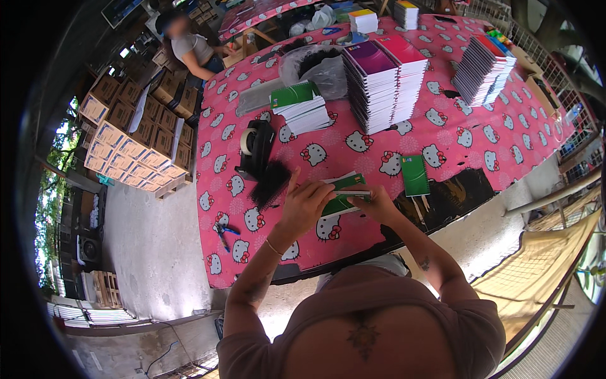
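Both my hands are over the near edge of the table, at a small green-covered notebook (341, 203) with white pages showing. My left hand (307, 205) grips its left side, with one finger sticking up. My right hand (379, 205) is closed on its right side, thumb across the top. Whether one notebook or several are between my hands I cannot tell. Another green notebook (415, 175) lies flat to the right. Beside my left hand lies a bunch of black spiral binding coils (271, 186). Beyond it stands a black tape dispenser (255, 151).
Blue-handled pliers (226, 235) lie at the left on the pink tablecloth (315, 155). Farther back stand green notebooks (300, 104), tall purple and red notebook stacks (385, 82), another stack (483, 69) and plastic bags (322, 69). Boxes (139, 139) and a person (192, 50) are at left.
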Available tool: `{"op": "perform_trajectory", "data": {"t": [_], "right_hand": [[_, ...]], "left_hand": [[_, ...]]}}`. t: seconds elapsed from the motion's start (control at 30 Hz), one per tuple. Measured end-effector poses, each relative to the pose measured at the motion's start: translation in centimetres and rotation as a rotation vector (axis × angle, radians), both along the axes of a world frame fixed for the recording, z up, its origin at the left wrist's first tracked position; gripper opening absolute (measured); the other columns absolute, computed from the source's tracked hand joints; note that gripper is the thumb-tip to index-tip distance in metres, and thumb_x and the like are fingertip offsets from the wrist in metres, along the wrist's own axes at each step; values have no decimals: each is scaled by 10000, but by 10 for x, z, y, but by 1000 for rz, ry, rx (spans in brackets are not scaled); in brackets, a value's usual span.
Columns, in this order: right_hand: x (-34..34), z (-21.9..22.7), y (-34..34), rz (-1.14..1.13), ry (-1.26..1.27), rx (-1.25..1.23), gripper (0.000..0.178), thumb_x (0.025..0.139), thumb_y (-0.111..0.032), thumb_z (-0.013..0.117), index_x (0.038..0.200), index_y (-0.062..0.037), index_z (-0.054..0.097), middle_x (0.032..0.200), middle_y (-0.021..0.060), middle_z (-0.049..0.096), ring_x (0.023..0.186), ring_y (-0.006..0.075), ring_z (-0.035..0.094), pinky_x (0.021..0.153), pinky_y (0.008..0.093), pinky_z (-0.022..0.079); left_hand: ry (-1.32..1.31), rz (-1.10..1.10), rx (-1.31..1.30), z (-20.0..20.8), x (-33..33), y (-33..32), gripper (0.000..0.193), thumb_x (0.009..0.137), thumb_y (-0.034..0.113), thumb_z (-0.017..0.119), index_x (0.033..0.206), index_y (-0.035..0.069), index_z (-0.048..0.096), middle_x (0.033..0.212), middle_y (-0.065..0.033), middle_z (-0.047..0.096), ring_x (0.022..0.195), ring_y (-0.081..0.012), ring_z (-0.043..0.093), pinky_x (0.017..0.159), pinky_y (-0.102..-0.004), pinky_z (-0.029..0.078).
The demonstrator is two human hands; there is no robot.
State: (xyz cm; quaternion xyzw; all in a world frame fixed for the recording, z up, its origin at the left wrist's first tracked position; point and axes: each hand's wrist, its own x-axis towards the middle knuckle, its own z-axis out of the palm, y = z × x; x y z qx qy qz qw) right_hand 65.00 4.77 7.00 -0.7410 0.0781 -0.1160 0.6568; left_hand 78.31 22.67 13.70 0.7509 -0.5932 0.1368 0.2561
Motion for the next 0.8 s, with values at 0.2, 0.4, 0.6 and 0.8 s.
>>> {"op": "perform_trajectory", "data": {"t": [0.2, 0.4, 0.6, 0.8], "right_hand": [[1, 1, -8, 15, 81, -81, 300, 923, -107, 665, 1220, -65, 675, 845, 6, 682, 738, 50, 589, 637, 252, 514], [4, -1, -7, -44, 30, -82, 314, 903, -89, 684, 1213, -40, 666, 815, 7, 670, 738, 43, 535, 648, 255, 474], [7, -11, -8, -37, 32, -77, 322, 903, -73, 665, 1223, -40, 660, 848, 19, 690, 762, 46, 548, 687, 275, 501], [6, -7, -2, -48, 35, 33, 333, 875, -63, 655, 1206, -86, 681, 744, 51, 673, 625, 63, 587, 584, 276, 511]], "left_hand": [[-114, 195, 145, -7, -15, -11, 528, 922, 379, 609, 1305, 23, 535, 1303, -187, 557, 1258, -350, 502, 1131, -640, 197], [-185, 323, 215, -46, -53, -9, 825, 942, 563, 477, 1464, -57, 329, 1537, -243, 321, 1448, -370, 289, 1125, -650, 171], [-226, 243, 204, -77, -61, -3, 850, 949, 592, 437, 1429, -104, 349, 1525, -304, 294, 1459, -429, 233, 1123, -681, 124], [-288, 268, 150, -73, -47, -18, 829, 962, 613, 396, 1447, -59, 365, 1532, -256, 327, 1450, -399, 279, 1132, -645, 131]]}}
